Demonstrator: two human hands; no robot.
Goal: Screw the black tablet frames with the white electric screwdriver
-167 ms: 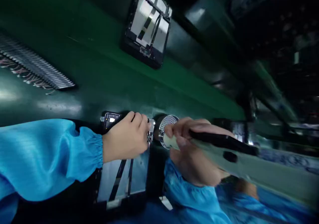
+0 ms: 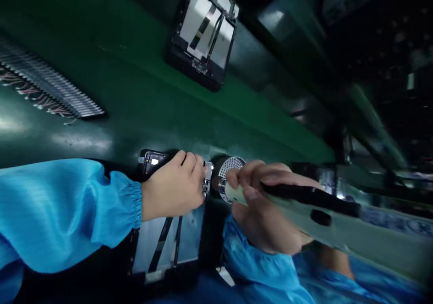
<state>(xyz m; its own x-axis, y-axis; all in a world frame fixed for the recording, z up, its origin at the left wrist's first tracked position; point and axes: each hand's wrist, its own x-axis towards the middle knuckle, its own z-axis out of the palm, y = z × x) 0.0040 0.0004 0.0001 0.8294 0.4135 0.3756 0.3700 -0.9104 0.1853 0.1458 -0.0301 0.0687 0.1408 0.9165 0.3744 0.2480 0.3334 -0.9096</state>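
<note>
My left hand (image 2: 177, 184) rests with curled fingers on the upper end of an opened tablet (image 2: 189, 236), gripping it. The tablet's inside faces up, showing silvery panels and dark ribbon cables; the hand hides part of it. In my right hand (image 2: 264, 204) is a pale green electric screwdriver (image 2: 324, 223) with a black lever along its side. My fingers wrap round its narrow front. The tool's tip end is at a round metal dish (image 2: 232, 164) with a dimpled top, just right of the tablet. Whether the tip touches the dish is hidden by my fingers.
A second opened tablet (image 2: 206, 33) lies farther up the green bench (image 2: 135, 83). At left is a row of thin parts with wire ends (image 2: 64, 87). A small white tag (image 2: 225, 276) is near my right sleeve. A wrist in a blue sleeve (image 2: 336, 261) shows behind the screwdriver.
The view has shifted slightly, so bench items sit a little farther right. Both hands keep their holds, and the screwdriver stays at the dish.
</note>
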